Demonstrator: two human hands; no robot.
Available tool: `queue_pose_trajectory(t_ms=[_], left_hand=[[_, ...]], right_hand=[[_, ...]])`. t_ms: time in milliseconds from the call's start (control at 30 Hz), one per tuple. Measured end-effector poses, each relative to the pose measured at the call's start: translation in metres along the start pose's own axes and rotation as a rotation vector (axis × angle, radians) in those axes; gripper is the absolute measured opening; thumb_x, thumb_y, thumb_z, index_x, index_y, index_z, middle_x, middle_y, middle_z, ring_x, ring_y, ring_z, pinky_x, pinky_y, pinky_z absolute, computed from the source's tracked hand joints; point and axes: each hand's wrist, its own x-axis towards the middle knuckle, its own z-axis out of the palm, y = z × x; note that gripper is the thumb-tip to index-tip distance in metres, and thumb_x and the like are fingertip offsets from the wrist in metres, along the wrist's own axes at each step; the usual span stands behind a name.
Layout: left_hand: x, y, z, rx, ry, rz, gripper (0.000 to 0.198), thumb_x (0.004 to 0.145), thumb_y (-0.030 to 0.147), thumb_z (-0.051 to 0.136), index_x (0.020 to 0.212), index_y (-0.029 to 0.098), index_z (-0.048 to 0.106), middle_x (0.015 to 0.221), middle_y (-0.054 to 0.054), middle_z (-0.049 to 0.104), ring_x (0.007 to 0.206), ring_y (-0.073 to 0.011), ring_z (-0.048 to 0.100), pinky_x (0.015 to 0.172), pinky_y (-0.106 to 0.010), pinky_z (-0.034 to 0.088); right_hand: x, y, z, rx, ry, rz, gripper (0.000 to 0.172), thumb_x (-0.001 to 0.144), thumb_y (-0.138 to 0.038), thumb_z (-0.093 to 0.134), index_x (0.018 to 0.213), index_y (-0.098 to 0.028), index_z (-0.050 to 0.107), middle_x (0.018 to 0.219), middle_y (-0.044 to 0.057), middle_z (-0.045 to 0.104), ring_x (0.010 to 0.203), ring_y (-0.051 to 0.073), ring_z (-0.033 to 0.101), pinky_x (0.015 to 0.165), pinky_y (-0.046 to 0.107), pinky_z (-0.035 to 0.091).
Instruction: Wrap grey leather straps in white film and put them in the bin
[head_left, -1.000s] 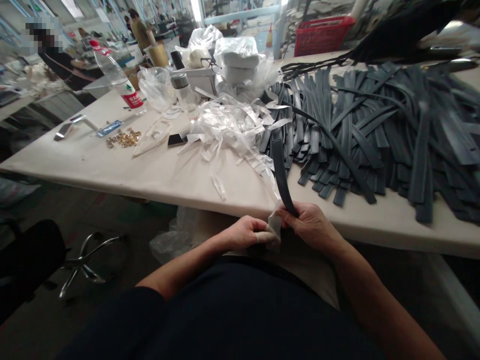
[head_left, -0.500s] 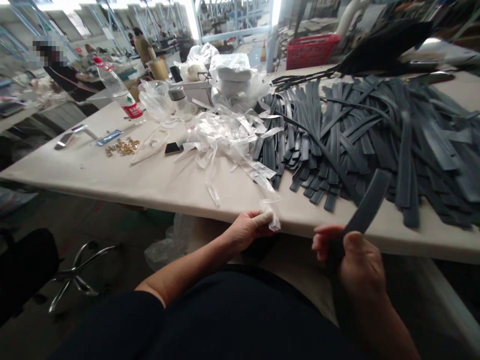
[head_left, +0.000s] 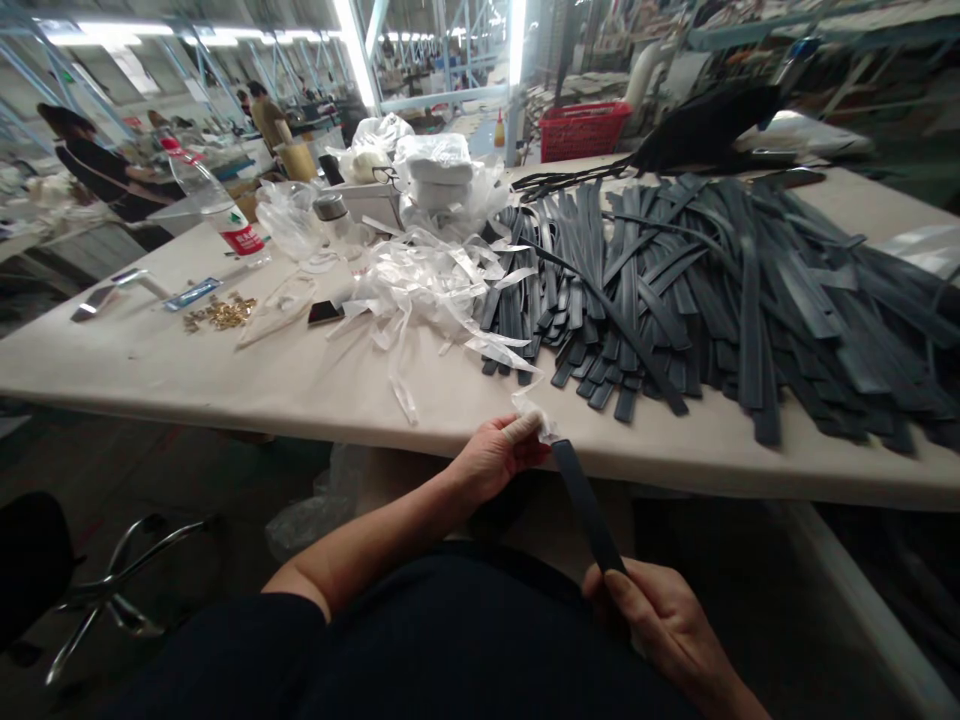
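My left hand point(head_left: 501, 452) pinches a thin white plastic strip point(head_left: 541, 424) at the table's front edge; at least one finger has a pale covering. In my right hand point(head_left: 649, 605) is a dark grey fabric strap point(head_left: 587, 505), gripped partway along. Its flat tip is right beside the plastic at my left fingers; whether the two touch I cannot tell. Behind my left hand lies a tangled heap of white plastic strips point(head_left: 420, 285). A large pile of similar dark straps point(head_left: 705, 290) covers the table's right side.
Small gold metal pieces point(head_left: 231, 312), a dark phone-like object point(head_left: 324, 313), a lidded jar point(head_left: 334, 220) and a tilted plastic bottle point(head_left: 232, 225) stand or lie on the table point(head_left: 300, 390). A red basket point(head_left: 585, 130) is farther back. A wheeled chair point(head_left: 112, 575) is at lower left.
My right hand has swung down and left, bringing the strap's tip from over the pile to my left fingers. The left hand keeps its pinch on the plastic. The view has shifted slightly.
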Motion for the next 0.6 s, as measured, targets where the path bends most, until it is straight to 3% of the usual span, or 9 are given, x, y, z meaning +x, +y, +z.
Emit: queue_pose_trajectory(t_ms=[233,433,600], left_hand=[[-0.003,-0.002,0.007,0.024,-0.013,0.014,0.051,0.048,0.046,0.094,0.076,0.012,0.067,0.074,-0.003,0.069,0.065,-0.0124,0.063,0.066,-0.025,0.052],[-0.006,-0.003,0.001,0.03,0.042,0.027,0.049,0.049,0.042,0.094,0.078,0.013,0.068,0.075,-0.002,0.07,0.067,-0.0122,0.064,0.071,-0.026,0.052],[-0.01,-0.005,0.002,0.063,0.029,0.029,0.044,0.052,0.039,0.093,0.078,0.012,0.07,0.077,-0.003,0.071,0.068,-0.0121,0.064,0.073,-0.026,0.051]], right_hand=[[0.001,0.003,0.002,0.021,-0.025,0.109,0.053,0.097,-0.06,0.04,0.077,-0.018,0.063,0.06,-0.001,0.049,0.051,0.011,0.044,0.044,0.021,0.032],[0.001,-0.001,0.01,0.076,0.125,0.22,0.061,0.088,-0.072,0.045,0.074,-0.017,0.066,0.059,0.0,0.053,0.05,0.012,0.048,0.047,0.023,0.036],[0.007,-0.002,0.012,0.054,0.124,0.221,0.064,0.087,-0.075,0.042,0.075,-0.017,0.065,0.058,0.001,0.055,0.048,0.012,0.048,0.047,0.023,0.036]])
